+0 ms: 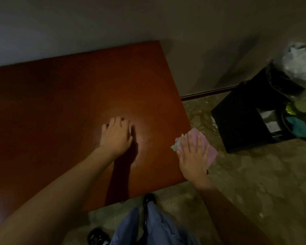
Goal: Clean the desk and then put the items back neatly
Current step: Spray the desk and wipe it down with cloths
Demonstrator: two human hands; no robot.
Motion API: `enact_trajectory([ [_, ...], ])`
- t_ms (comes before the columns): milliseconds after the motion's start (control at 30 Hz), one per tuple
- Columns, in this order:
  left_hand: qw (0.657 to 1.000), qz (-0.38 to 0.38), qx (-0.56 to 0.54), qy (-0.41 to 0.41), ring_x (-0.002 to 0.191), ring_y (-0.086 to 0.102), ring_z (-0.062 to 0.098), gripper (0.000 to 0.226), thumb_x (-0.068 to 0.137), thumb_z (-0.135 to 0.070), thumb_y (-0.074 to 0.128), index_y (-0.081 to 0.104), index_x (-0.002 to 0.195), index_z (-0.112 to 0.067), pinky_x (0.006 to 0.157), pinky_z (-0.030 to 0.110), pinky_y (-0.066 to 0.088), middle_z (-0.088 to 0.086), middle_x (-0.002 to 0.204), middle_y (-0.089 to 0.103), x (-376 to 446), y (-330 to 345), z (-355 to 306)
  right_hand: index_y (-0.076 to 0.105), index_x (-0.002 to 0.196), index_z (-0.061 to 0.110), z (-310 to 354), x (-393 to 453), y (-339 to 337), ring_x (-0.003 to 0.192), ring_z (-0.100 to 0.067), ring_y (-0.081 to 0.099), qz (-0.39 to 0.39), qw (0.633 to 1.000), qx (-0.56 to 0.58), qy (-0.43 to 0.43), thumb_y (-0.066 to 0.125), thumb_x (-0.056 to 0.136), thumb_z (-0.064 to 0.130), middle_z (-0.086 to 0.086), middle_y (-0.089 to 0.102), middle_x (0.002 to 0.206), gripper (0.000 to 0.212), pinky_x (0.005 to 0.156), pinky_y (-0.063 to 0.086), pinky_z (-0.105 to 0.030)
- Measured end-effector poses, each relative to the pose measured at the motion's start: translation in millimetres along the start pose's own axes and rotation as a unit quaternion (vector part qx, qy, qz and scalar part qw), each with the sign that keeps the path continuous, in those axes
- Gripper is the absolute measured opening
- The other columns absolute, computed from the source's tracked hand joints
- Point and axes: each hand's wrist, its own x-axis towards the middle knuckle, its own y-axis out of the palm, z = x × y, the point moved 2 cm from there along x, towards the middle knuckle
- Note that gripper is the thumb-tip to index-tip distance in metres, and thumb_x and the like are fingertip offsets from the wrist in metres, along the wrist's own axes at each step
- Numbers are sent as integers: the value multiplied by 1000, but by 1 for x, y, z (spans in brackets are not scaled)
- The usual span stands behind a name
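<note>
Right hand [193,154] seemingly presses flat on cloth [204,144] at desk [60,112] edge.

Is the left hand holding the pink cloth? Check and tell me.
No: the left hand rests bare on the desk, while the right hand presses the pink cloth flat at the desk's right edge.

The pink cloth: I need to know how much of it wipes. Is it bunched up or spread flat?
Spread mostly flat: the pink cloth lies under the right hand's straight fingers at the brown wooden desk's right edge, its left corner crumpled.
</note>
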Motion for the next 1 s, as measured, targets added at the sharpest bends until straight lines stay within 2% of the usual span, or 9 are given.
enact_trajectory([
  [100,999,16,11,-41,138,24,23,52,95,-32,45,29,143,-18,113,44,21,7,147,29,-3,0,21,14,147,28,10,6,-2,141,-34,9,9,1000,2,-8,15,94,48,3,12,155,56,108,17,-64],
  [200,998,26,9,-52,138,24,23,54,94,-32,45,28,143,-19,113,45,20,7,148,29,-12,5,32,-3,145,33,15,4,1,144,-34,-4,40,999,1,-6,0,89,54,10,-9,153,59,112,7,-60],
  [400,998,11,-4,-54,137,25,23,52,95,-32,43,29,143,-18,112,44,22,7,147,29,-29,19,53,-13,143,35,29,-2,3,146,-33,-3,53,998,-4,-21,-11,83,56,14,-17,150,63,113,3,-58],
  [467,998,1,-13,-55,136,26,24,52,95,-33,41,29,143,-17,111,44,23,8,147,30,-39,23,64,-6,145,33,51,-10,9,146,-32,4,50,997,-4,-56,-5,87,54,14,-9,153,61,112,8,-59],
  [533,998,-7,-22,-59,135,27,23,50,96,-33,39,30,143,-18,110,43,24,8,146,32,-53,28,79,14,149,29,83,-21,17,143,-35,18,49,994,2,-100,7,92,51,11,10,157,62,109,16,-61],
  [633,997,-21,-33,-72,133,30,23,47,97,-34,37,33,141,-18,107,42,27,7,142,36,-78,33,114,41,143,21,133,-41,29,133,-38,40,27,986,-22,-163,25,94,44,4,37,150,56,100,29,-65],
  [767,992,-35,-42,-112,134,29,25,48,95,-33,39,36,140,-17,107,44,28,8,144,34,-117,42,181,35,144,21,197,-78,54,138,-34,28,4,968,-52,-245,18,99,45,4,38,148,54,105,24,-62],
  [867,986,-28,-61,-153,136,26,25,49,96,-33,40,33,142,-18,109,44,26,8,146,32,-155,53,240,32,144,22,258,-108,76,140,-33,20,25,952,-69,-297,26,96,45,3,37,150,54,109,16,-61],
  [1000,975,-24,-81,-204,136,26,26,49,97,-33,38,30,143,-19,109,44,26,8,146,32,-214,73,323,37,142,22,352,-150,97,138,-33,24,52,927,-84,-363,31,94,44,2,40,148,53,107,19,-61],
])
